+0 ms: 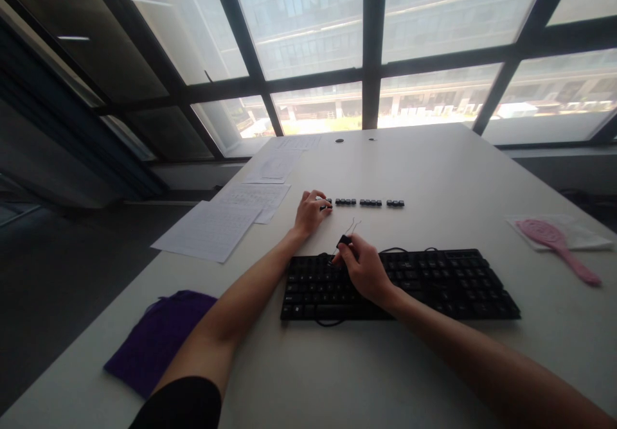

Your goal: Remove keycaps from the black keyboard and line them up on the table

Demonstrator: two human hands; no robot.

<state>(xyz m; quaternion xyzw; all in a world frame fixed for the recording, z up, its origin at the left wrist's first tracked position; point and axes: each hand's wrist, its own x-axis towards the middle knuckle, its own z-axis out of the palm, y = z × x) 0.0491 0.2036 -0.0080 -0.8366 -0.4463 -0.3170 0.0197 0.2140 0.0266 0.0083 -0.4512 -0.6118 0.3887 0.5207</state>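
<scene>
A black keyboard point(434, 282) lies across the near part of the white table. Over its upper left keys, my right hand point(361, 267) is closed on a wire keycap puller point(345, 240) with a black handle, its thin wire prongs pointing up and away. Beyond the keyboard, small black keycaps point(371, 203) sit in short groups along one line. My left hand point(310, 213) is at the left end of that line, thumb and fingertips curled around a keycap point(326, 205), which they partly hide.
Printed sheets point(207, 228) run along the table's left edge. A purple cloth pouch point(159, 339) lies by my left forearm. Off to the right, a pink hairbrush point(554, 243) rests partly on a white wrapper point(585, 236). Large windows stand behind the table.
</scene>
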